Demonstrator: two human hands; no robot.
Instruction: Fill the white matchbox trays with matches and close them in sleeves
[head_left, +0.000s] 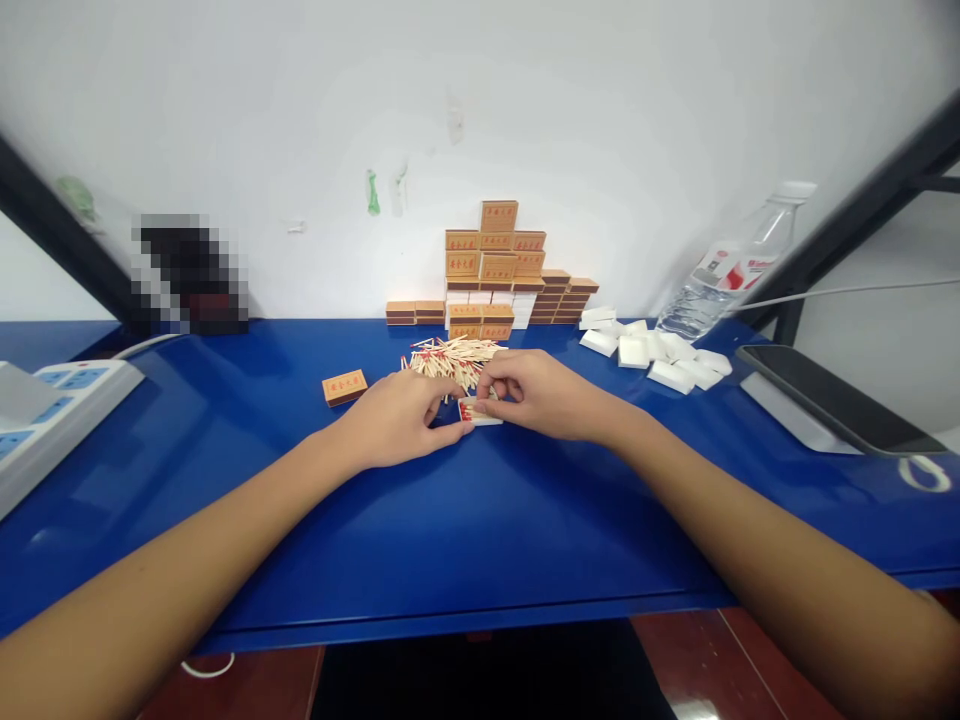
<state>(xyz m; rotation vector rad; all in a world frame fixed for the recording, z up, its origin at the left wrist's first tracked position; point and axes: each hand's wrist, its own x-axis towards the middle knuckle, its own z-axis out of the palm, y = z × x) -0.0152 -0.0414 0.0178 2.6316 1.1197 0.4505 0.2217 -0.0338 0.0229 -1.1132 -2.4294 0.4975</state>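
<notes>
A small white matchbox tray [489, 421] with red-headed matches in it lies on the blue table in front of me. My left hand [405, 415] grips the tray's left end between thumb and fingers. Over the tray's right part, my right hand [540, 395] has its thumb and fingers pinched on matches, which its fingertips partly hide. Just behind both hands spreads a loose pile of matches [454, 362]. To the left of my left hand sits an orange matchbox cover [345, 386]; whether a tray is inside cannot be seen.
Stacked matchboxes [496, 265] stand against the wall. White trays [667, 350] lie heaped at right, near a leaning water bottle [720, 275] and a phone [840, 395] on a stand. A power strip [82, 410] occupies the left side of the blue table [450, 550].
</notes>
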